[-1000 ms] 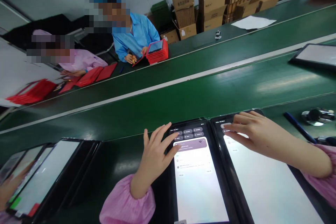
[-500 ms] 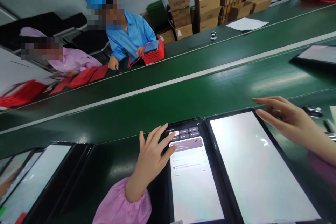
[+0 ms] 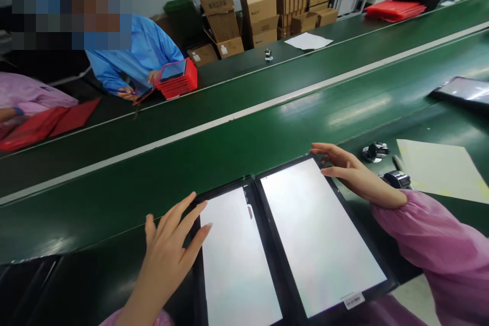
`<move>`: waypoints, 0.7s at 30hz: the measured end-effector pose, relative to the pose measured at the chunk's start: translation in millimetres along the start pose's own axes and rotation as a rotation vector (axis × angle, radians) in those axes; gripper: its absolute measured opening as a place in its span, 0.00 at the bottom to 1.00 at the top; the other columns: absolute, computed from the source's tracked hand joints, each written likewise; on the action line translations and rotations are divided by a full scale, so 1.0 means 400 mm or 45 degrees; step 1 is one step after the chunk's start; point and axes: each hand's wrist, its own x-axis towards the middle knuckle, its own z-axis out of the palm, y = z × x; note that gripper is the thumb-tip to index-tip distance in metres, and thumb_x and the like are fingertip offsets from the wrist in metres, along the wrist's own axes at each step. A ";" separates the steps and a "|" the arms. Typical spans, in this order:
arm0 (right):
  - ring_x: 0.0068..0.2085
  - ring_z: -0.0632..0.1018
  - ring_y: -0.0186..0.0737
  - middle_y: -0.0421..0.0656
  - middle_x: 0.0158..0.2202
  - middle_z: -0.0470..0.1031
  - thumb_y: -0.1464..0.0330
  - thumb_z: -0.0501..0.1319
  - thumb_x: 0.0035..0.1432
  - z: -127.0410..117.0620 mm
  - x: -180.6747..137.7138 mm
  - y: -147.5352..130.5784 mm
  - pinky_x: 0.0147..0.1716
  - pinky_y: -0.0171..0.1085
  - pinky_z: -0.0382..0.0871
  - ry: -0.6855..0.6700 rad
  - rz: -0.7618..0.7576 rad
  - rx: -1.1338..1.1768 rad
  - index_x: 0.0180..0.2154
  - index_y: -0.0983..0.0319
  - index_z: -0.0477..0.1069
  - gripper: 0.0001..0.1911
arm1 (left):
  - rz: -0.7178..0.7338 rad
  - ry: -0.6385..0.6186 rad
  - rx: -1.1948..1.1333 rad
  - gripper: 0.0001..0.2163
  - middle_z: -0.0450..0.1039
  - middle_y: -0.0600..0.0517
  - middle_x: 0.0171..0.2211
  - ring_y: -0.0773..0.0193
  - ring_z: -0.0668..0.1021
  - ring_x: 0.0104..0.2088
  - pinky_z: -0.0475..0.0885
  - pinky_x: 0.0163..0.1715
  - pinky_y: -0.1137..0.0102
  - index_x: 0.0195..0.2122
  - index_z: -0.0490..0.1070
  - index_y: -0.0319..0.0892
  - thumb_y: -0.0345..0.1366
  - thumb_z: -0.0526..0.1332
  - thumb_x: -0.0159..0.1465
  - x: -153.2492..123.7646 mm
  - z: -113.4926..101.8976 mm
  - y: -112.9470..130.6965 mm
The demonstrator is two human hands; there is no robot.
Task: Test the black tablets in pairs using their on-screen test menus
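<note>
Two tablets with black frames lie side by side in front of me. The left tablet (image 3: 237, 260) shows a mostly white screen, with a thin sliver of a panel at its upper right edge. On the right tablet (image 3: 324, 234) the screen is plain white, and a barcode label (image 3: 354, 301) sits at its lower edge. My left hand (image 3: 171, 239) is open, fingers spread, its fingertips over the upper left corner of the left tablet. My right hand (image 3: 349, 173) has its thumb and fingers apart around the upper right corner of the right tablet, apparently touching it.
Two shiny metal fixtures (image 3: 376, 152) and a pale sheet (image 3: 443, 168) are on the right. Another tablet (image 3: 464, 91) lies beyond them. Across the green bench (image 3: 229, 137), a person in blue (image 3: 133, 56) works beside stacked red cases (image 3: 178, 81). Cardboard boxes (image 3: 260, 7) stand behind.
The view has swung right. My right hand has come to the corner of the right tablet. The left tablet's menu and notification list have given way to a mostly white screen.
</note>
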 end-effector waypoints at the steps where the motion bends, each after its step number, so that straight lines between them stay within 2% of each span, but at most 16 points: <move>1: 0.59 0.74 0.52 0.43 0.61 0.76 0.59 0.74 0.48 0.000 0.000 0.001 0.63 0.53 0.67 -0.006 -0.004 0.004 0.58 0.49 0.75 0.34 | 0.004 0.006 -0.013 0.24 0.75 0.40 0.64 0.37 0.80 0.59 0.56 0.64 0.22 0.58 0.78 0.50 0.53 0.49 0.76 0.001 -0.003 0.005; 5: 0.54 0.75 0.50 0.44 0.60 0.76 0.59 0.74 0.46 0.003 0.001 0.000 0.59 0.52 0.71 -0.011 -0.008 -0.015 0.57 0.50 0.75 0.34 | 0.127 0.004 -0.052 0.21 0.76 0.41 0.63 0.41 0.80 0.59 0.56 0.67 0.28 0.59 0.77 0.50 0.51 0.50 0.77 0.014 -0.012 0.034; 9: 0.51 0.76 0.49 0.46 0.61 0.75 0.58 0.75 0.47 0.002 -0.002 -0.002 0.55 0.51 0.74 -0.030 -0.026 -0.096 0.60 0.51 0.74 0.37 | 0.235 -0.050 -0.059 0.19 0.76 0.41 0.64 0.43 0.79 0.61 0.55 0.68 0.28 0.61 0.76 0.51 0.47 0.52 0.77 0.043 -0.013 0.070; 14: 0.57 0.78 0.53 0.47 0.64 0.74 0.49 0.74 0.52 -0.011 -0.022 -0.006 0.56 0.49 0.77 -0.045 -0.041 -0.146 0.61 0.49 0.71 0.37 | 0.273 -0.168 -0.043 0.19 0.73 0.39 0.66 0.41 0.76 0.65 0.53 0.67 0.25 0.63 0.74 0.50 0.46 0.54 0.77 0.065 -0.010 0.120; 18: 0.62 0.77 0.52 0.46 0.64 0.75 0.49 0.75 0.50 -0.018 -0.043 -0.014 0.60 0.46 0.76 -0.013 -0.009 -0.164 0.60 0.47 0.71 0.37 | 0.291 -0.184 -0.011 0.19 0.71 0.37 0.67 0.38 0.71 0.68 0.50 0.66 0.22 0.63 0.75 0.48 0.47 0.56 0.76 0.065 -0.001 0.150; 21: 0.63 0.78 0.52 0.44 0.62 0.77 0.49 0.76 0.47 -0.021 -0.064 -0.017 0.59 0.44 0.77 0.043 0.018 -0.149 0.57 0.46 0.72 0.36 | 0.322 -0.176 -0.018 0.18 0.72 0.38 0.67 0.40 0.70 0.69 0.48 0.68 0.24 0.62 0.76 0.49 0.46 0.58 0.75 0.061 0.007 0.161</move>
